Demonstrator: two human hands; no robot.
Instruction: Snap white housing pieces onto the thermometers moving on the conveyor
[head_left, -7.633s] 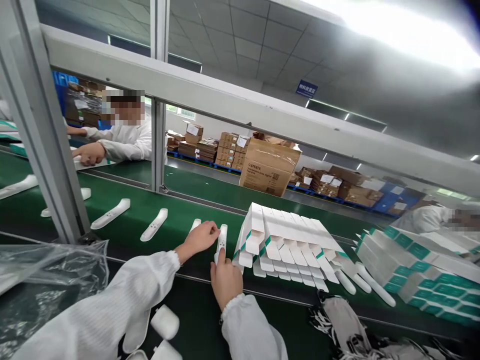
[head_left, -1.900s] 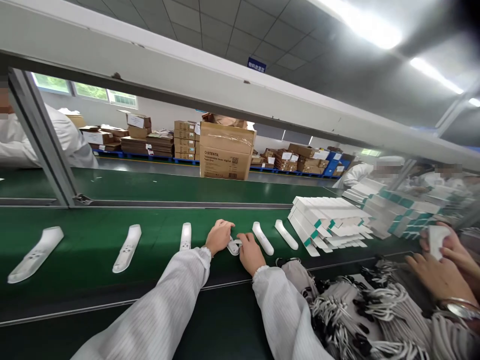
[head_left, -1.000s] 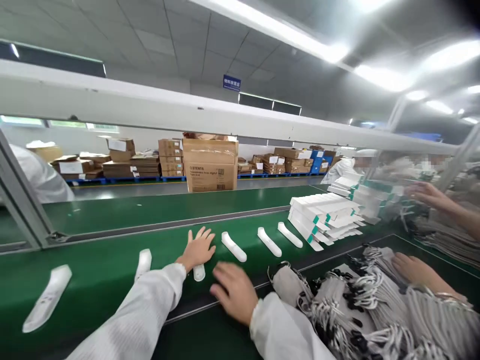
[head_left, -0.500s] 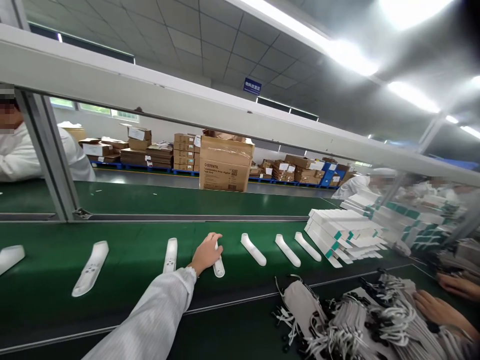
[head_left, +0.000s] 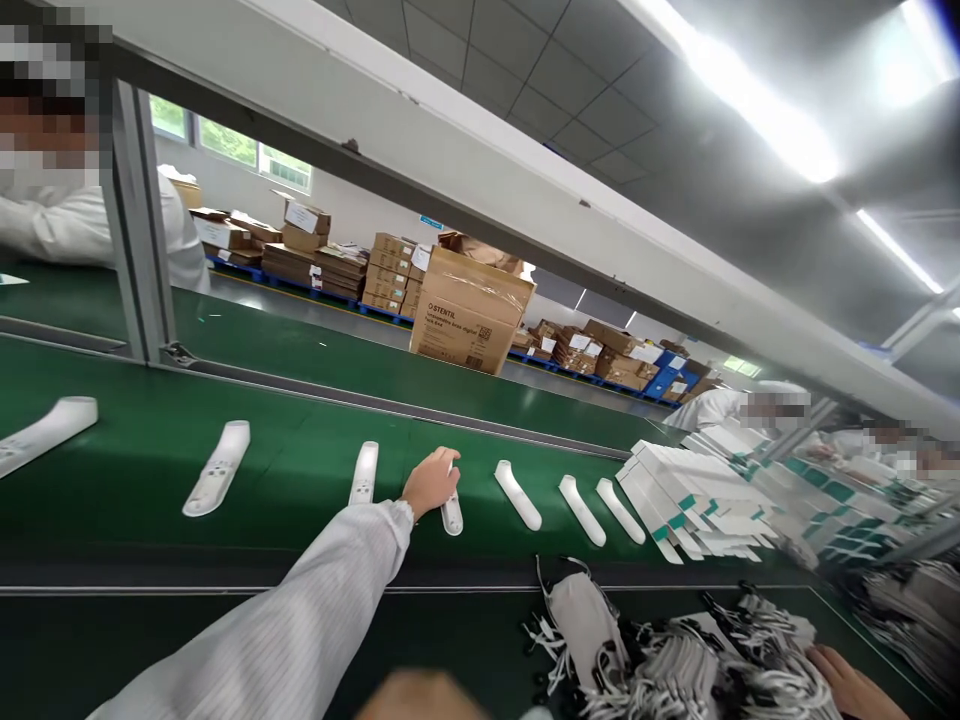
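Observation:
My left hand (head_left: 433, 482), in a white sleeve, reaches over the green belt with its fingers closed round the upper part of a white handheld device (head_left: 452, 513). The device lies on the belt; its lower end with small buttons shows. Just left of the hand lies a similar white device (head_left: 364, 472), partly behind my sleeve. To the right, another device (head_left: 517, 495) lies face down. A blurred skin-coloured shape (head_left: 424, 697) at the bottom edge looks like my right hand, very near the camera; its fingers cannot be made out.
More white devices lie along the belt (head_left: 300, 520) on both sides. Stacked white and green boxes (head_left: 694, 495) stand at the right. Grey pouches with cables (head_left: 660, 660) are heaped lower right, beside another person's hand (head_left: 851, 683). A metal post (head_left: 139, 230) rises at left.
The view has tilted and shifted. My left hand stays on the same device. A blurred skin-coloured shape has appeared at the bottom edge, and fewer hands show at the right.

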